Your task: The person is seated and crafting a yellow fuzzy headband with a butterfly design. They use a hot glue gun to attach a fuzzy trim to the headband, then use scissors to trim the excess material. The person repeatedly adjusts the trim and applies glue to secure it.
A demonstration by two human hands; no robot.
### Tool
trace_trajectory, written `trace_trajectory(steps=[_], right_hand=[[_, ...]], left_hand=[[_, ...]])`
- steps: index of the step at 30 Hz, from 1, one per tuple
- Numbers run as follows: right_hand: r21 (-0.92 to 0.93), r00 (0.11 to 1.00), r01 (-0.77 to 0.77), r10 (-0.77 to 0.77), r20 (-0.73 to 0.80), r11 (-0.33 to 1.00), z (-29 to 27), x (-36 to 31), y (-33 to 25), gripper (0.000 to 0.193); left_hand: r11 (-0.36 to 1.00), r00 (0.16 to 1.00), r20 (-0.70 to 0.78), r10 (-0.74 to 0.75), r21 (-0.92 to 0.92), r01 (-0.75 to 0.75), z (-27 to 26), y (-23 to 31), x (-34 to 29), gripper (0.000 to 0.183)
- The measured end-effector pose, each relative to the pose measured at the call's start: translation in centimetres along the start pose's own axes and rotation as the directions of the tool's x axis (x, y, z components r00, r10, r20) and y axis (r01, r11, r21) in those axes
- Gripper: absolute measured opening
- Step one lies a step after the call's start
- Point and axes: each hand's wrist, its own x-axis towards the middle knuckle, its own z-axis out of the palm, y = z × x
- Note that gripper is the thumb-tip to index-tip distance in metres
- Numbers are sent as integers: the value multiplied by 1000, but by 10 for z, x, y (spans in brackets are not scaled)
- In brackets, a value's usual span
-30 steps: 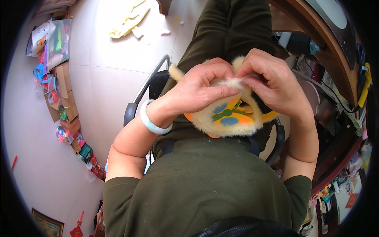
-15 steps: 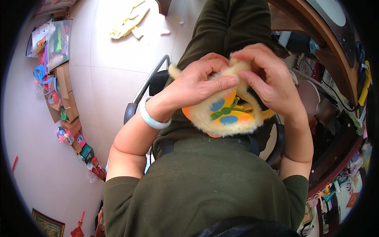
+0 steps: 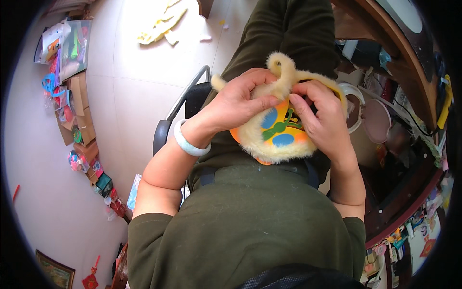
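Over my lap is a butterfly cutout [image 3: 283, 139] with orange and yellow wings, blue spots and a green body. Cream fluffy trim [image 3: 262, 149] runs along its near and left edges. My left hand [image 3: 240, 98] is closed on the trim at the far left edge, thumb on top. With thumb and fingertips together, my right hand [image 3: 320, 113] pinches the far edge just beside it. A loose length of the fluffy strip curls up between the hands and arcs behind my right hand. My right fingers hide part of the right wing.
A dark curved desk [image 3: 409, 38] stands at my right, with a white round-rimmed container [image 3: 355, 108] and a pinkish round lid [image 3: 377, 120] beside it. The chair's armrest [image 3: 162, 137] is at my left. Yellow cloth [image 3: 162, 26] lies on the floor ahead; boxes and toys [image 3: 79, 111] line the left wall.
My right hand has come down from the top of the trim to the cutout's edge. The loose strip now stands in a curl and loops out to the right. My left hand keeps its hold.
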Motion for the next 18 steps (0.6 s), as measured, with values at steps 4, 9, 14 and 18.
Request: trace_trajectory(steps=[4,9,14,18], right_hand=[[55,993,-99,96,66,993,1,-6,-3,14],[203,991,-130,133,-1,971,-1,-19,-26,13],[521,985,-118,168,-48,845,15,-41,-22,15],[139,981,148,-127,-150,979,-4,-48,-36,19]], left_hand=[[978,996,48,73,190,-81,1,12,-6,43],[931,954,-11,301,219,-291,10,32,-24,25],[721,842,37,539,496,-483,22,47,-38,16],[653,800,32,599,559,-511,33,51,-53,21]])
